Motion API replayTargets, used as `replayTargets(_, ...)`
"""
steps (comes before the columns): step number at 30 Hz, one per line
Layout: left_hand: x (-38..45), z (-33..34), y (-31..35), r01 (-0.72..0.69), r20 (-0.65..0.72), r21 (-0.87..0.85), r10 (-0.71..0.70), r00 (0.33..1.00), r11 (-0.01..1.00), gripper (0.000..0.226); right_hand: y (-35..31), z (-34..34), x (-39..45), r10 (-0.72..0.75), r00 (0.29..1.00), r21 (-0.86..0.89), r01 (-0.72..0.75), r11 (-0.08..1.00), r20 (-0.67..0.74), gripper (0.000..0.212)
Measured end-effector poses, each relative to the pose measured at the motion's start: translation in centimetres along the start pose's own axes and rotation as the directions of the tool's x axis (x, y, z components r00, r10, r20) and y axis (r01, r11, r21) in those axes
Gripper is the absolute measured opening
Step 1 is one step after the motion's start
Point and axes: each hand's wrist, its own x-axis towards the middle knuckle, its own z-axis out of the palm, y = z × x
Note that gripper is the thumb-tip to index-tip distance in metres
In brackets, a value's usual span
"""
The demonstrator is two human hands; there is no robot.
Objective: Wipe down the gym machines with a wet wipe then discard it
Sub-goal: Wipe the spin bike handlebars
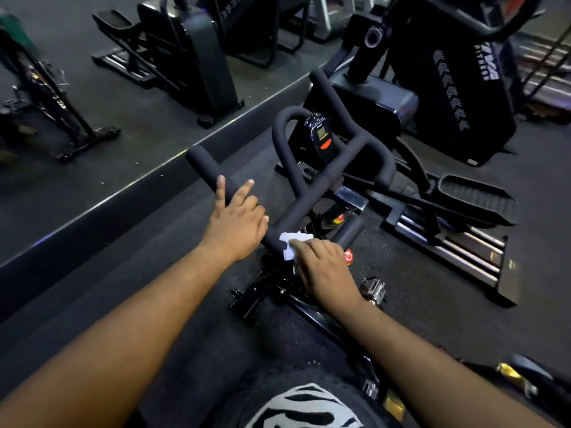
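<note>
Hands meet on a spin bike's padded handlebar (244, 193): the right hand (324, 270) presses a crumpled white wet wipe (292, 246) against the near end of the bar, fingers curled over it, while the left hand (236, 225) rests just beside on the same bar, two fingers extended, grasping nothing. Most of the wipe is hidden under the right fingers. Bike frame below is dark and hard to make out.

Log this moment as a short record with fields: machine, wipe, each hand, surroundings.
machine: spin bike, black padded handlebar, small console
wipe: white wet wipe pressed on the near handlebar bar
right hand: holds the wipe against the bar
left hand: rests on the left handlebar arm, two fingers extended
surroundings: elliptical trainer to the right, mirror ahead left
</note>
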Motion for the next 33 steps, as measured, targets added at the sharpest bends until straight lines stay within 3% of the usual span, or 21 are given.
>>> replayTargets(3,0.0,0.2,0.0,0.000,-0.016,-0.002,0.000,1.000,1.000,0.048,0.7,-0.4,-0.5,0.077,0.995,-0.198,-0.062,0.978,0.070,0.044)
replayTargets(8,-0.1,0.2,0.1,-0.001,-0.044,0.001,0.001,0.999,1.000,0.049,-1.8,1.3,1.6,0.199,0.971,-0.147,-0.179,0.973,0.134,0.055)
replayTargets(13,-0.1,0.6,-0.1,-0.010,-0.072,0.017,0.011,0.997,1.000,0.046,3.5,0.2,-1.0,-0.020,0.994,-0.212,0.043,0.976,0.107,0.060)
replayTargets(17,0.0,0.2,0.2,0.002,-0.050,0.038,0.000,0.999,0.999,0.048,7.8,-1.4,0.8,0.061,0.983,-0.211,-0.023,0.977,0.172,0.095)
replayTargets(22,-0.1,0.3,0.1,-0.008,-0.077,0.025,0.010,0.997,1.000,0.045,3.0,0.0,-0.3,-0.006,0.986,-0.109,0.025,0.994,0.164,0.098)
replayTargets(25,0.0,0.5,-0.1,-0.016,-0.090,0.006,0.016,0.996,1.000,0.044,4.5,-0.2,-0.7,-0.028,0.982,-0.128,0.053,0.990,0.188,0.102)
replayTargets(29,0.1,0.7,-0.2,-0.025,-0.124,-0.002,0.025,0.992,1.000,0.044,9.5,-2.5,2.0,0.138,0.941,-0.152,-0.095,0.984,0.308,0.112)
replayTargets(33,0.0,0.8,-0.2,-0.031,-0.140,-0.029,0.027,0.990,0.999,0.042,7.2,-2.1,1.3,0.137,0.932,-0.151,-0.090,0.984,0.335,0.111)
